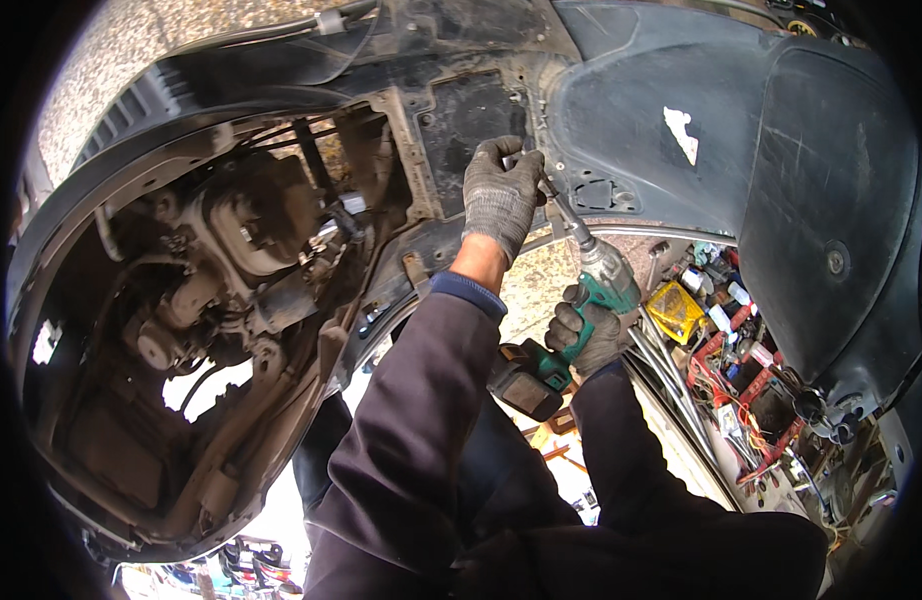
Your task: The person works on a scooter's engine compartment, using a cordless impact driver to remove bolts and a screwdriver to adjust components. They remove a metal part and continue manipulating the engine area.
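Observation:
My right hand (584,335), in a dark grey work glove, is wrapped round the grip of a green cordless impact driver (609,278). Its black battery (526,383) hangs at the lower left, and a long metal bit (566,210) points up and left from its nose. Close to the bit's far end is my left hand (499,192), gloved in grey with the fingers curled and closed. What those fingers pinch, if anything, is hidden. Beneath this hand lies a flat black panel (471,125) on the dark body of what looks like a scooter (641,80).
To the left, a large opening exposes a dusty engine (251,225) inside a dark rim. Past the body on the right stands a red tool tray (771,460) crowded with tools, bottles and wires. A yellow package (674,312) and several metal rods (676,385) lie beside it.

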Tool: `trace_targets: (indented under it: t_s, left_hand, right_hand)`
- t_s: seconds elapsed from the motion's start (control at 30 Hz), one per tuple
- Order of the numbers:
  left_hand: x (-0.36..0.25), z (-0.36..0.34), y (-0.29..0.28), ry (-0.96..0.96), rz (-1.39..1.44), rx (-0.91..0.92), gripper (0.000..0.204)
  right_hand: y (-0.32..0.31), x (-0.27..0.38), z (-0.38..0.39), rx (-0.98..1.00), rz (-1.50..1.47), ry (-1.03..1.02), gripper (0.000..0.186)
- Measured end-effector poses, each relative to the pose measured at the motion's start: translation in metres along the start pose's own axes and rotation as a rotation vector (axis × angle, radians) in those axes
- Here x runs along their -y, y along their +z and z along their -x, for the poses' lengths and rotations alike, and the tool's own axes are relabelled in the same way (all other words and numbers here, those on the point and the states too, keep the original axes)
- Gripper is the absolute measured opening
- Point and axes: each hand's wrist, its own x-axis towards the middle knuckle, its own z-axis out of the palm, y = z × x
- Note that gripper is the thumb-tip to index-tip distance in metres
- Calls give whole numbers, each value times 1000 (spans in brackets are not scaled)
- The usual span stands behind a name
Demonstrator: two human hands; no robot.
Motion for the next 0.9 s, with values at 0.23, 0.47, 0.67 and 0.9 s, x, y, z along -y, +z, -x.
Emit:
trace_targets:
  t_s: [0.23,0.47,0.67,0.9]
  left_hand:
    - [34,-39,6,-288,-42,163,9]
    - [46,-51,1,-308,-321,238,12]
    - [56,-61,19,-77,-418,182,21]
    - [53,-63,6,-50,-547,89,32]
  right_hand:
    - [-42,-2,-2,-47,-53,-32,34]
    - [-59,-8,-10,-57,-61,-46,37]
    - [-60,-13,-15,-59,-100,-100,39]
    - [-56,-11,-17,-10,-136,-113,39]
